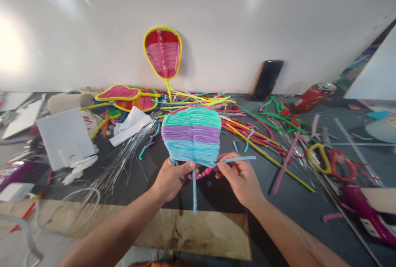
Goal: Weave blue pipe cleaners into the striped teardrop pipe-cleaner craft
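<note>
A fan-shaped pipe cleaner piece (191, 134), striped green, purple and light blue, is held up in front of me. Its light blue stem (194, 195) points down, and a pink twisted edge shows along its top and bottom. My left hand (171, 178) grips the lower left of the piece, thumb beside the stem. At the lower right edge, my right hand (238, 178) pinches a light blue pipe cleaner (239, 159) whose free end sticks out to the right. Where that strip meets the piece is partly hidden by my fingers.
A finished-looking pink and red fan (163, 55) leans on the white wall. Loose pipe cleaners (256, 135) and silvery wires (123, 160) cover the table behind. Scissors (329, 162), a purple glue gun (368, 213), a red can (314, 96) and a phone (267, 79) are to the right.
</note>
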Action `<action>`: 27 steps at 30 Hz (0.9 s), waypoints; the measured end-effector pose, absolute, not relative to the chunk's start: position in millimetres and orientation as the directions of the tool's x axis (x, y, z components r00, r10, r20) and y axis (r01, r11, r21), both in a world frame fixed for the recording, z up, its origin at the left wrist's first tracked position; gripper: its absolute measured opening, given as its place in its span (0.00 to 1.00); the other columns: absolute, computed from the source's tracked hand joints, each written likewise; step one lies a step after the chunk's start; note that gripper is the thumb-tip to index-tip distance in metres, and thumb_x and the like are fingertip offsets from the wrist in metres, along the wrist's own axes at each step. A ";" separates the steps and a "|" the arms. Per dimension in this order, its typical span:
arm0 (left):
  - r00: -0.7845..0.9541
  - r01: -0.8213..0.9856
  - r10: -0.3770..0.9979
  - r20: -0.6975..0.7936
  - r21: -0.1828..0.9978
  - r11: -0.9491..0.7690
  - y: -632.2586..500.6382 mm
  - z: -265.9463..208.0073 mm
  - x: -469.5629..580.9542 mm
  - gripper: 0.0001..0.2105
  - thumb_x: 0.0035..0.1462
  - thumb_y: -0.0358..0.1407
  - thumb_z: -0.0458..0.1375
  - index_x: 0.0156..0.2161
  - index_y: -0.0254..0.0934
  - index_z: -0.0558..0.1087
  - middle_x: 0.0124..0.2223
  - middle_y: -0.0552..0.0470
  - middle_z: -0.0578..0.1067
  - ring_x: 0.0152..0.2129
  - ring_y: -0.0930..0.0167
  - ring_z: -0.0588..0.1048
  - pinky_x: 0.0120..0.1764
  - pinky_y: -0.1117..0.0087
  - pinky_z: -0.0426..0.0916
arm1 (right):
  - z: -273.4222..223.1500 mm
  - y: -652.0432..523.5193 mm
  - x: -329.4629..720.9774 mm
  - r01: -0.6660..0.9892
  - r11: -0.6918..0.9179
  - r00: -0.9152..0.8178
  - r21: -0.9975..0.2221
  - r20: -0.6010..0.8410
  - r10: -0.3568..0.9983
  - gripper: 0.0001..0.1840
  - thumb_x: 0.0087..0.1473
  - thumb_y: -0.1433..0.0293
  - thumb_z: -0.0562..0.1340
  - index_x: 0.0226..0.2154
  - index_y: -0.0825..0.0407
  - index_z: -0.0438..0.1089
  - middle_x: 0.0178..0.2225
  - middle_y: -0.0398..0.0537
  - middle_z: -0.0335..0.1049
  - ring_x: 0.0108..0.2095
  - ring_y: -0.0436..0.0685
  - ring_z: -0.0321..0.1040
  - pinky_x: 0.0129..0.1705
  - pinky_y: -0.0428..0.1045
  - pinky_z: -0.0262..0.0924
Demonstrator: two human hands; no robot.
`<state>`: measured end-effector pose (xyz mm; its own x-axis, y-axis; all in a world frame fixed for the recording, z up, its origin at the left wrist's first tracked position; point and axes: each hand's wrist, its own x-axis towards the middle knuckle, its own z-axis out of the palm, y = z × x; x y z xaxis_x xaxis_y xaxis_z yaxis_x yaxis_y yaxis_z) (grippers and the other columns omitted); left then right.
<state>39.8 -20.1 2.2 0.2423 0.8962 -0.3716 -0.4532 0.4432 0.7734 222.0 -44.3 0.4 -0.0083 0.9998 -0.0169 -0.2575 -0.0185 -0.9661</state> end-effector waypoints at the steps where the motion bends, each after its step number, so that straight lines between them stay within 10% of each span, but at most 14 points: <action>1: 0.244 -0.455 0.898 -0.366 0.774 0.439 -20.2 2.5 39.9 0.09 0.39 0.31 0.70 0.28 0.33 0.76 0.24 0.53 0.77 0.20 0.75 0.73 0.24 0.76 0.69 | 0.0 -44.3 221.5 -0.269 -0.041 -0.017 -0.962 -0.037 0.999 0.11 0.50 0.62 0.65 0.27 0.52 0.68 0.30 0.44 0.69 0.26 0.49 0.68 0.27 0.46 0.66; 27: 0.189 -0.373 0.937 -0.293 0.862 0.345 -22.7 3.5 42.4 0.09 0.40 0.34 0.70 0.27 0.33 0.76 0.25 0.52 0.77 0.21 0.72 0.74 0.26 0.73 0.70 | 1.2 -44.4 217.8 -0.273 -0.145 -0.019 -0.951 -0.146 0.989 0.14 0.47 0.60 0.68 0.27 0.52 0.68 0.22 0.41 0.69 0.24 0.50 0.68 0.27 0.47 0.67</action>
